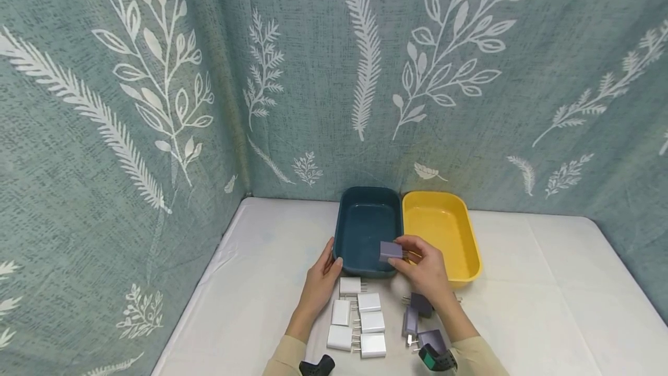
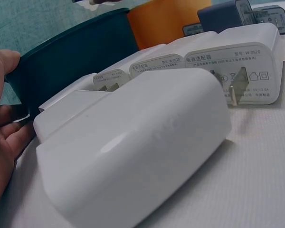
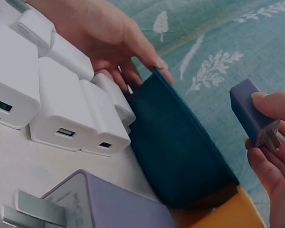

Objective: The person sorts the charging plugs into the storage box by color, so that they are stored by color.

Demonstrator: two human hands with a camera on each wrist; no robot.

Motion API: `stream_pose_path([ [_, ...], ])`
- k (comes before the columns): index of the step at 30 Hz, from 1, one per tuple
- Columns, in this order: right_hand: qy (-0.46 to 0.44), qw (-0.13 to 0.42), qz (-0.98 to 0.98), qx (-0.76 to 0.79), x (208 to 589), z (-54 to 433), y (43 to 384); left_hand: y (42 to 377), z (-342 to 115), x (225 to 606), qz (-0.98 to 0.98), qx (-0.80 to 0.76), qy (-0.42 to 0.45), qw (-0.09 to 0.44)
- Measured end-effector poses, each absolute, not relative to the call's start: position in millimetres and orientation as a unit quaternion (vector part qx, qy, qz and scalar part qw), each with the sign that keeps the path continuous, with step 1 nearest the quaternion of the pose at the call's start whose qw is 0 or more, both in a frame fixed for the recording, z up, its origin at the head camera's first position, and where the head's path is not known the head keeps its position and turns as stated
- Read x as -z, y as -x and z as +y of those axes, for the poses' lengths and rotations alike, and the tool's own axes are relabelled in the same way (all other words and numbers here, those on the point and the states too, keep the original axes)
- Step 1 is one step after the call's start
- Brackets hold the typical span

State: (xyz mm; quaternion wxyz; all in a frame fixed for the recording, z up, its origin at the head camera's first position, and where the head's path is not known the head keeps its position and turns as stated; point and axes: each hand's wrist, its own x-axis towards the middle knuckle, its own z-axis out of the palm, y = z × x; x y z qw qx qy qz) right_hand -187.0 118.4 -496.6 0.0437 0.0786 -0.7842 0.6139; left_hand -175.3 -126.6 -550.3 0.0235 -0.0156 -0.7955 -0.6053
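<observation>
My left hand [image 1: 319, 283] grips the near left corner of the dark blue bin [image 1: 365, 228], thumb on the rim and the other fingers low against the outside. My right hand [image 1: 427, 267] pinches a purple plug-in charger [image 1: 390, 251] above that bin's near right part, its metal prongs pointing back toward the palm. In the right wrist view the held charger [image 3: 249, 109] sits between thumb and fingertips, higher than the bin's rim. Several white chargers [image 1: 372, 322] lie on the table in front of the blue bin, close to my left hand. Purple chargers [image 1: 410, 321] lie under my right forearm.
A yellow bin [image 1: 443, 237] stands against the right side of the blue one. White cloth [image 1: 548, 283] covers the table, and a patterned green curtain [image 1: 323, 74] hangs behind and at the left. Black wrist devices [image 1: 317, 366] show at the lower edge.
</observation>
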Motion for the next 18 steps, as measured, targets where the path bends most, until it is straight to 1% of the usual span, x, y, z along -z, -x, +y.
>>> stream_pose_path([
  [8, -0.069, 0.036, -0.783, -0.617, 494.4, 115.8, 191.9, 177.3, -126.4, 553.4, -0.8, 0.599, 0.012, 0.027],
  [18, -0.053, 0.041, -0.771, -0.633, 492.6, 110.6, 197.1, 176.9, -126.5, 553.4, -0.8, 0.6, 0.014, 0.027],
])
